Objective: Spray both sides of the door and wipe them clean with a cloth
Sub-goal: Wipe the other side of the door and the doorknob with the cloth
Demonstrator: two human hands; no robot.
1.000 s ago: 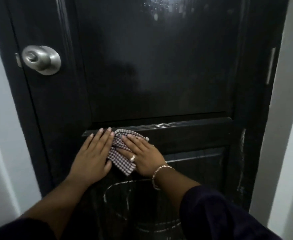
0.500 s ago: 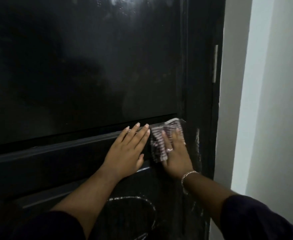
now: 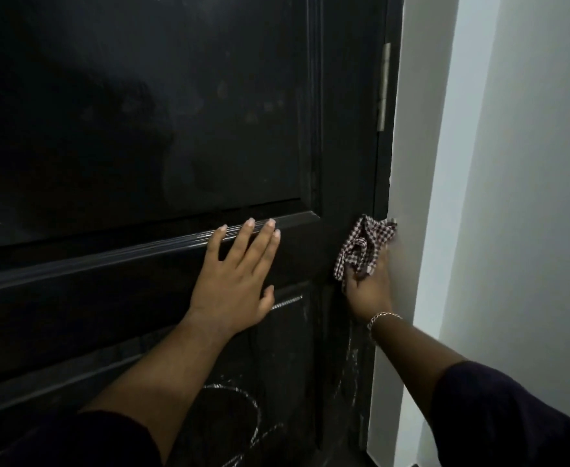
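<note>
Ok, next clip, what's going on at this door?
A person is wiping a glossy black panelled door. The right hand holds a red-and-white checked cloth against the door's hinge-side edge, next to the pale wall. The left hand lies flat, fingers straight, on the door's middle rail. White streaks show on the lower panel, not yet wiped off.

A black panelled door (image 3: 142, 129) stood against a pale wall, its glossy face smeared with whitish streaks and loops low down, near its hinged right edge. A checked red-and-white cloth (image 3: 361, 251) was bunched at that edge, level with the moulded rail between the upper and lower panels
</note>
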